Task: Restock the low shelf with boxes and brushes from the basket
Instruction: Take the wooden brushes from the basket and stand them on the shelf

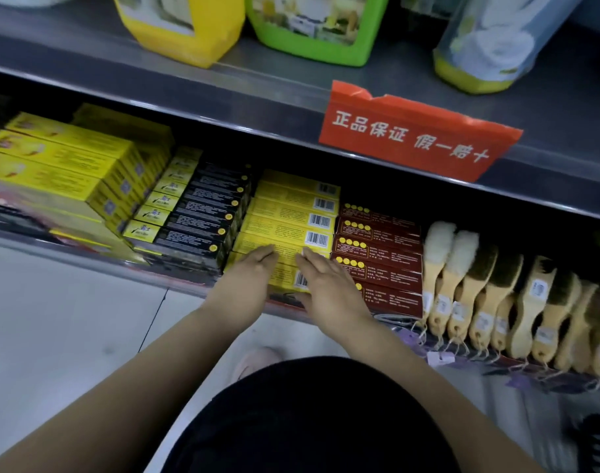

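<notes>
On the low shelf [175, 285] lies a row of flat yellow boxes [284, 213] with barcodes. My left hand [247, 278] and my right hand [325, 285] both rest with straight fingers on the front yellow boxes, side by side. Black boxes [203, 213] lie to their left and dark red boxes [380, 254] to their right. Wooden-handled brushes [496, 295] stand in a row at the right end of the shelf, some with white heads, some with dark bristles. The basket is hardly in view.
Larger yellow boxes [63, 165] are stacked at the shelf's left end. The upper shelf edge [223, 117] carries a red sign [414, 131] and overhangs the low shelf. Yellow [179, 25] and green [312, 25] packs stand above. Pale tiled floor [70, 329] lies at left.
</notes>
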